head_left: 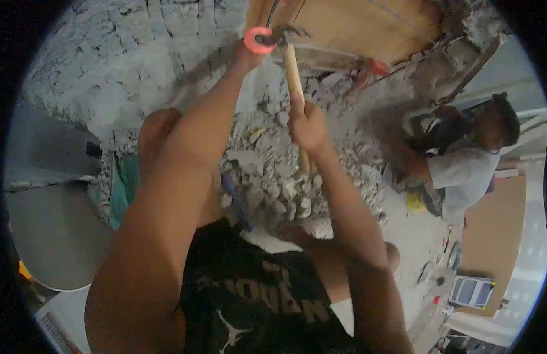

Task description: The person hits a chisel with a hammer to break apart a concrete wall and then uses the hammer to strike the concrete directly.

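Note:
In the head view, my right hand [309, 127] is wrapped round the wooden handle of a claw hammer [292, 74]. The hammer's dark head is up at the top, at or very close to the struck end of a chisel with an orange-red round hand guard [249, 40]. Behind that guard my left hand [248, 59] is closed on the chisel; its fingers are mostly hidden. Much of the chisel's shaft is out of sight, beside a wooden panel [356, 29] and a rough, chipped wall [138, 53].
Broken rubble [279, 189] covers the floor between my legs. A person [468, 171] in a light shirt crouches at the right, near the debris. A grey rounded panel [55, 236] stands at the left. Tools and a framed crate [472, 292] lie at the lower right.

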The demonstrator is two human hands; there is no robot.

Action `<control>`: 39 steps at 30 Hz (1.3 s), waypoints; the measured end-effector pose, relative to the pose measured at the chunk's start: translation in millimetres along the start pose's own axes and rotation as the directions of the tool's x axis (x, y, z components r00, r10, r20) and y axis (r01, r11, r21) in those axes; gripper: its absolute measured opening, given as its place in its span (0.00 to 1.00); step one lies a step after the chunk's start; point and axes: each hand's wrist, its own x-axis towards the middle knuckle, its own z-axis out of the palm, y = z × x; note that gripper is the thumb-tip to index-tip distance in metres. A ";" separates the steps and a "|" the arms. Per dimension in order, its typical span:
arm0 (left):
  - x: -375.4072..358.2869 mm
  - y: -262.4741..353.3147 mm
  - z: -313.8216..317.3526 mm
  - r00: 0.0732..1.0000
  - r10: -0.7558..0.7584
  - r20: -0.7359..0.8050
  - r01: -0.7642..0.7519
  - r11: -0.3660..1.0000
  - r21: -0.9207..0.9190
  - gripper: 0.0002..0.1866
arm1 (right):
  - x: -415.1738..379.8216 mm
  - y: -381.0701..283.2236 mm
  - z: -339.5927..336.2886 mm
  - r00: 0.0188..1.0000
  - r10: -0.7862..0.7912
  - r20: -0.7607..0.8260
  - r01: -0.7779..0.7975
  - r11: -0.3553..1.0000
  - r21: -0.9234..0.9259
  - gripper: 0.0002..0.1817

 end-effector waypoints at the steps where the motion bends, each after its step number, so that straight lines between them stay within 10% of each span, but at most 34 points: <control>1: -3.3 -14.7 3.3 0.992 0.118 0.037 -0.113 0.987 -0.113 0.16 | -6.7 -1.8 -3.9 0.998 0.062 0.012 -0.063 0.998 0.027 0.33; 3: -5.9 -19.0 7.2 0.995 0.071 0.067 -0.067 0.996 -0.061 0.15 | -28.3 -8.8 -19.4 0.986 0.166 0.004 -0.166 0.984 0.059 0.31; 7: -7.4 -6.9 0.3 0.996 -0.087 -0.033 0.090 0.990 0.104 0.16 | -27.5 -118.3 -88.1 0.934 -0.256 -0.251 0.286 0.954 0.090 0.28; 10: -3.8 6.5 -3.4 0.988 -0.156 -0.002 0.155 0.976 0.156 0.17 | -10.5 -180.3 -131.5 0.591 -0.702 -0.397 0.649 0.707 -0.283 0.28; 14: -2.0 -5.3 -3.5 0.986 -0.155 0.056 0.140 0.967 0.212 0.18 | 5.4 -188.3 -124.0 0.402 -0.824 -0.400 0.686 0.560 -0.465 0.28; 16: -4.0 16.2 -9.2 0.983 -0.178 0.040 0.169 0.972 0.165 0.18 | 6.8 -114.7 -70.2 0.614 -0.701 -0.362 0.585 0.712 -0.388 0.28; 18: -10.7 17.7 -6.3 0.982 -0.186 0.041 0.181 0.977 0.111 0.18 | -7.2 -20.1 -3.7 0.992 -0.119 -0.034 0.114 0.987 -0.112 0.28; 23: -9.7 -10.4 3.7 0.992 -0.115 0.050 0.109 0.988 0.113 0.20 | -36.9 -38.4 -5.6 0.997 0.069 0.023 -0.066 0.993 -0.102 0.29; 25: -7.6 -17.1 4.1 0.985 -0.167 0.051 0.155 0.971 0.182 0.21 | -28.4 -88.4 -31.6 0.992 -0.111 -0.060 0.115 0.991 0.067 0.29; 27: -8.0 -28.1 3.5 0.982 -0.180 0.051 0.164 0.959 0.232 0.21 | -17.1 -131.1 -66.0 0.790 -0.545 -0.280 0.498 0.838 -0.224 0.25; 32: -7.8 -6.5 -2.1 0.976 -0.215 0.039 0.205 0.963 0.173 0.21 | 7.6 -195.8 -115.3 0.439 -0.821 -0.364 0.705 0.566 -0.427 0.28; 35: -4.1 6.5 -8.0 0.955 -0.285 0.081 0.266 0.945 0.189 0.20 | 7.2 -128.1 -71.3 0.606 -0.726 -0.326 0.590 0.685 -0.428 0.30; 37: -3.9 -5.7 -5.9 0.985 -0.121 0.119 0.105 0.986 0.131 0.18 | -4.0 -37.9 -13.7 0.972 -0.218 -0.093 0.196 0.961 -0.196 0.31; 39: 4.2 -29.3 -6.1 0.975 0.159 0.157 -0.151 0.987 -0.062 0.19 | -17.6 -14.8 -3.0 1.000 -0.003 0.000 0.003 0.987 -0.163 0.32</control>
